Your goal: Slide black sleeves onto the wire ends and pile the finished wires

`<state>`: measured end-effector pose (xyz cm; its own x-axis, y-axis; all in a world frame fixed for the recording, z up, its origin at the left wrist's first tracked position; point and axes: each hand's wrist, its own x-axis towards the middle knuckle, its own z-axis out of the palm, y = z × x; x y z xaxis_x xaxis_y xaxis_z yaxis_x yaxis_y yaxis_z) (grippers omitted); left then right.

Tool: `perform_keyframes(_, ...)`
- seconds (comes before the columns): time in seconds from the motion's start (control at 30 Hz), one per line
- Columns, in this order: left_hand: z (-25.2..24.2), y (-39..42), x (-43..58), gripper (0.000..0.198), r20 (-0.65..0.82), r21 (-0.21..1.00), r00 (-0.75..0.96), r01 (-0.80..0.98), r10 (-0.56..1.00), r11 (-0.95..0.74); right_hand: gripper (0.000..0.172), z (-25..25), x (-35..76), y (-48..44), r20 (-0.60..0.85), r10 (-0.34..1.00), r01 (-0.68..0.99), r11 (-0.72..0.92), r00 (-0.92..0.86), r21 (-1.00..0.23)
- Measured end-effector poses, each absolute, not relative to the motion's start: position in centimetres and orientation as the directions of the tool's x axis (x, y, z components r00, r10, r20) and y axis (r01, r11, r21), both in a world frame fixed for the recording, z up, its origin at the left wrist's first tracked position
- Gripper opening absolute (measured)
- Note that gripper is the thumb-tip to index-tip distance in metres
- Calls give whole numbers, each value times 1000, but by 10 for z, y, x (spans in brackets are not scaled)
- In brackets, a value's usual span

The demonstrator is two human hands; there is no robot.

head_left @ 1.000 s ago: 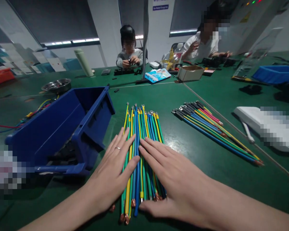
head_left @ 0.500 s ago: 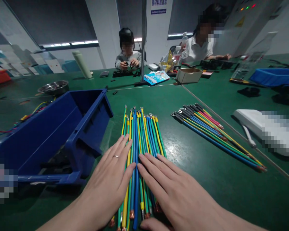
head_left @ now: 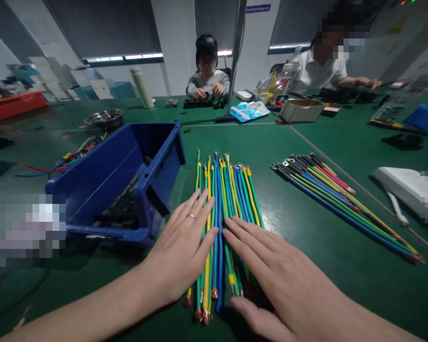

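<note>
Cut wires point(head_left: 218, 204), blue and yellow-green, lie side by side in a flat row in front of me. Metal terminals tip their far ends, and bare copper strands show at several near ends. My left hand point(head_left: 187, 237) rests flat over the left part of the row, fingers stretched forward, a ring on one finger. Across the right part lies my right hand point(head_left: 267, 266), fingers extended and thumb apart near the wires' close ends. Both palms hide the middle of many wires. Neither hand is closed around anything.
At left stands a blue bin point(head_left: 103, 190) with black parts inside. Another wire group point(head_left: 328, 194) with black sleeves lies right, near a white object point(head_left: 406, 190). Behind are a steel bowl point(head_left: 103, 118), a cardboard box point(head_left: 301, 110) and two people working.
The view has turned left, so the bin, wires and people appear further right. Both hands remain flat on the wire row, in nearly the same place on it.
</note>
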<state>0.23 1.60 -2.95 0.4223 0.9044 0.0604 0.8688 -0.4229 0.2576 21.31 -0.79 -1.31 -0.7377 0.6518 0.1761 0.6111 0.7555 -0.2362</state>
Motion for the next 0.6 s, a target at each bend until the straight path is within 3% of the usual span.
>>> perform_keyframes(0.23, -25, 16, 2, 54, 34, 272, 435, 862, 900, -427, 68, -16, 213, -8, 202, 651, 621, 759, -731, -197)
perform_keyframes(0.47, -24, 14, 0, 54, 25, 271, 500, 830, 865, -488, 42, -1, 217, -9, 309, 744, 518, 645, -592, -562)
perform_keyframes(0.6, -26, 15, -2, 61, 21, 255, 527, 819, 849, -515, 37, 8, 221, -7, 320, 789, 379, 553, -525, -742)
